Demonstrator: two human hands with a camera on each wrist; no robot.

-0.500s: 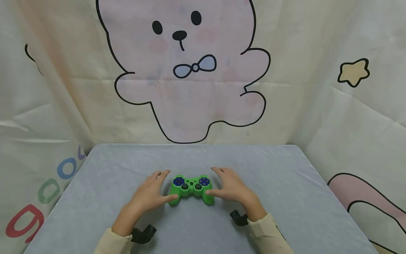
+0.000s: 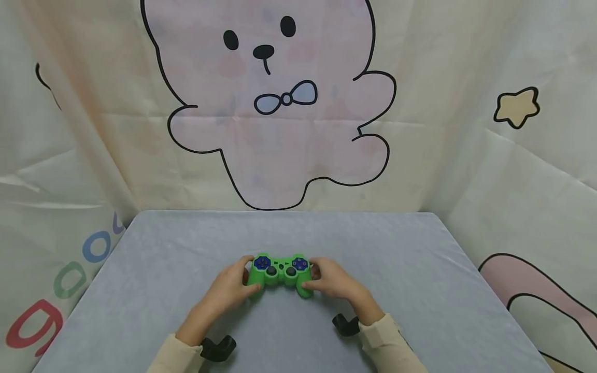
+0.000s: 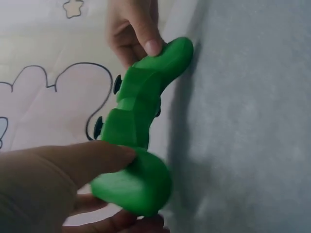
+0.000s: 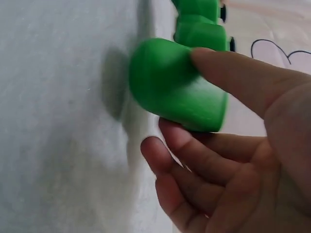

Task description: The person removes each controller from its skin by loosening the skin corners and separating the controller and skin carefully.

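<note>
A green game controller (image 2: 281, 278) with blue button pads and two dark thumbsticks is held between both hands, its front facing up in the head view. On its left grip, my left hand (image 2: 227, 284) has the thumb on top and fingers curled around the outer side. My right hand (image 2: 337, 280) grips the other end the same way. In the left wrist view the controller (image 3: 131, 111) appears edge-on, apart from the cloth. The right wrist view shows the right thumb pressing the rounded grip (image 4: 170, 82), with fingers curled beneath it.
A grey-blue cloth covers the table (image 2: 443, 311). Behind it hangs a pale curtain (image 2: 420, 155) with a bear drawing, and more printed fabric stands at both sides. Black wrist mounts (image 2: 218, 349) sit at each cuff.
Both hands have closed in on the controller, the fingers curling from spread to wrapped around its ends. The controller has shifted slightly upward in the head view.
</note>
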